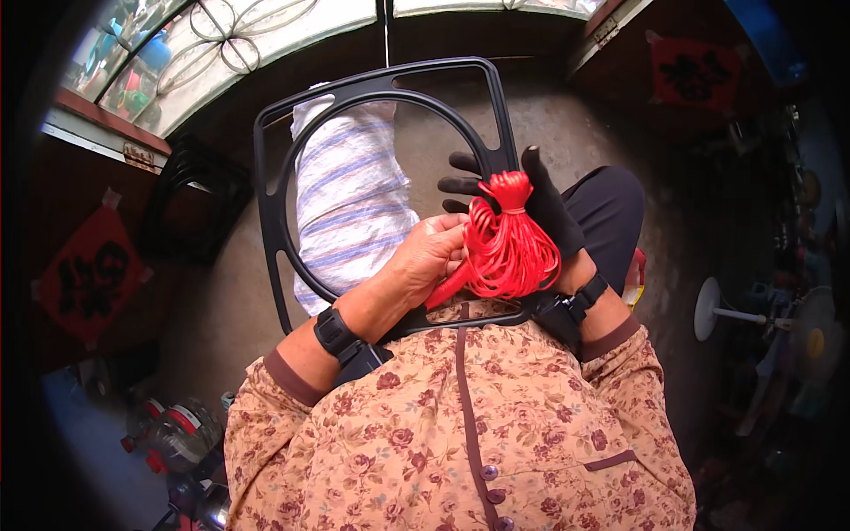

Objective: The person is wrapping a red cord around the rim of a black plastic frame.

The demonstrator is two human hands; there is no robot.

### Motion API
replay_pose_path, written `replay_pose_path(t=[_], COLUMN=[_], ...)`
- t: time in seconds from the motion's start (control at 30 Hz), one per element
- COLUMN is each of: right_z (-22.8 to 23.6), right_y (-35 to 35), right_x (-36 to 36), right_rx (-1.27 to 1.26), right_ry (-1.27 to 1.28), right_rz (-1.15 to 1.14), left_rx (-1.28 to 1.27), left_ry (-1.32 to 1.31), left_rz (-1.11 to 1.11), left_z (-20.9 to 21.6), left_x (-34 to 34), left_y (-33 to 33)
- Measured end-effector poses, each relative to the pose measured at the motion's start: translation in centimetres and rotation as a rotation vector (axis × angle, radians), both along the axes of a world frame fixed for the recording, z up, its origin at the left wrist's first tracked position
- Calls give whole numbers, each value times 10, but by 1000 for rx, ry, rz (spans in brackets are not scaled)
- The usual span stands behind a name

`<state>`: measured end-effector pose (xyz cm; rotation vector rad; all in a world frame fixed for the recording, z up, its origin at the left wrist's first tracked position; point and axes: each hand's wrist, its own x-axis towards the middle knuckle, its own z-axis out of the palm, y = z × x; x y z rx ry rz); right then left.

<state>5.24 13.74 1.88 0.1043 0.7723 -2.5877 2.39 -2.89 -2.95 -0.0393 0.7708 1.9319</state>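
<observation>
A bundle of shiny red plastic cord [522,257], tied near its top, hangs over the right side of a black frame [381,94]. The frame is squarish with a large round opening and leans on my lap. My left hand [432,252], bare, is closed at the bundle's left edge, its thumb and fingers pinching red strands. Behind the bundle and the frame's side lies my right hand [551,208] in a dark glove. Its fingers are stretched and spread, the thumb pointing up; the bundle hides part of the palm.
A white cloth with blue stripes [350,190] drapes over my left leg, seen through the frame. More black frames [190,199] stand at the left by an open door. Clear bottles [186,434] are at lower left; a white fan [707,308] stands at right.
</observation>
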Motion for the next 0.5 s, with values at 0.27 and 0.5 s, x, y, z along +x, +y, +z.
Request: replay_pose_path(t=[0.27,0.5], right_z=[5,-14], right_y=[19,11], right_x=[38,54], right_rx=[773,1043], right_ry=[-68,95], right_rz=[-102,-97], left_rx=[-163,-157], left_ry=[121,126], left_rz=[69,61], left_z=[5,12], left_x=[-2,3], left_y=[8,11])
